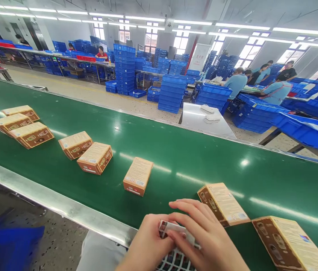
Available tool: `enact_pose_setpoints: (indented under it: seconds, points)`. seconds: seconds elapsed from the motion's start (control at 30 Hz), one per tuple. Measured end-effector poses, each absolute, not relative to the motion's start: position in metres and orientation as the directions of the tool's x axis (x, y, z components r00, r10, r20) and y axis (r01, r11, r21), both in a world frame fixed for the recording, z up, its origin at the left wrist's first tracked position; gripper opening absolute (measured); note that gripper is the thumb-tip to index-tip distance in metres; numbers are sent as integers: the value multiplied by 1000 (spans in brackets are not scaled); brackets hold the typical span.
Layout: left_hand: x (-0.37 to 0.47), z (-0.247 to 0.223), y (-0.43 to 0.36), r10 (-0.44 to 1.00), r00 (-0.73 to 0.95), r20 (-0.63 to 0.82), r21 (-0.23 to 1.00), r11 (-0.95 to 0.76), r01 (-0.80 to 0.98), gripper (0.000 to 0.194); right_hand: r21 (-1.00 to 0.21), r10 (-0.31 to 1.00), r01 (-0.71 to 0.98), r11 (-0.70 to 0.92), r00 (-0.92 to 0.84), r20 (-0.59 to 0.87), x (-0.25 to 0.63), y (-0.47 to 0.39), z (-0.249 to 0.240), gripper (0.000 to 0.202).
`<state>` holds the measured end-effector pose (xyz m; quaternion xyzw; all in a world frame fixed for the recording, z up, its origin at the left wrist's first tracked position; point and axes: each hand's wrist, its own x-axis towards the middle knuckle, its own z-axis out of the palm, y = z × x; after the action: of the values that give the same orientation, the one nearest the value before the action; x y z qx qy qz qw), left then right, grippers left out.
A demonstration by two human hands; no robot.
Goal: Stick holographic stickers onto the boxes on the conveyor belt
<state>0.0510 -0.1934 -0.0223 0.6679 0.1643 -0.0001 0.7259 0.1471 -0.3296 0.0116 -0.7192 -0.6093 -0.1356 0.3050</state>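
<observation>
Low in the head view, my left hand (151, 241) wraps its fingers around a small white packet with a dark printed pattern (177, 259). Over the top of the same packet lies my right hand (201, 233), its thumb and fingertips pressed on the white edge and its upper fingers bent. The packet is partly hidden by both hands. Just beyond my right hand, a brown and cream box (226, 203) lies on the green belt (176, 146). Another box (291, 241) is to the right, and a single box (138, 176) lies to the left of my hands.
More boxes (95, 157) lie along the belt to the left. A metal rail (49, 199) edges the near side. Beyond the belt stand a white table (204, 120) and stacked blue crates (173, 92). Several people work at far tables, one in light blue (277, 92).
</observation>
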Motion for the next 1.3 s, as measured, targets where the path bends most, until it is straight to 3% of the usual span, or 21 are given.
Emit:
enact_pose_setpoints:
  seconds: [0.3, 0.5, 0.6, 0.7, 0.8, 0.87, 0.97, 1.1, 1.3]
  points:
    - [49, -25, -197, 287, 938, -193, 981, 87, 175, 9, 91, 783, 991, -99, 22, 621, 138, -323, -11, 19]
    - [51, -31, -196, 276, 944, -180, 983, 94, 160, 16, 155, 792, 987, -44, -60, 608, 140, -323, -13, 24]
    - [50, -33, -193, 271, 935, -229, 972, 114, 205, 12, 22, 759, 1000, 16, -27, 650, 141, -322, -11, 17]
    - [42, -32, -186, 302, 893, -334, 943, 106, 317, 14, -377, 740, 926, 0, 254, 623, 153, -319, -13, 11]
    - [30, -25, -174, 217, 907, -361, 933, 80, 352, 18, -794, 651, 589, -153, 664, 368, 181, -309, -23, 15]
    - [23, -17, -164, 138, 960, -242, 970, 2, 244, 15, -924, 613, 360, -128, 762, 212, 203, -298, -33, 33]
    - [21, -8, -150, 133, 987, -88, 978, -176, 111, 7, -987, 691, 161, -12, 715, 108, 226, -283, -44, 45]
    - [33, -11, -142, 151, 979, -135, 928, -327, 179, 7, -999, 602, 18, -33, 798, -6, 233, -277, -49, 42]
    - [49, -24, -155, 100, 979, -175, 926, -322, 198, 11, -990, 502, -125, -69, 853, -143, 227, -287, -55, 43]
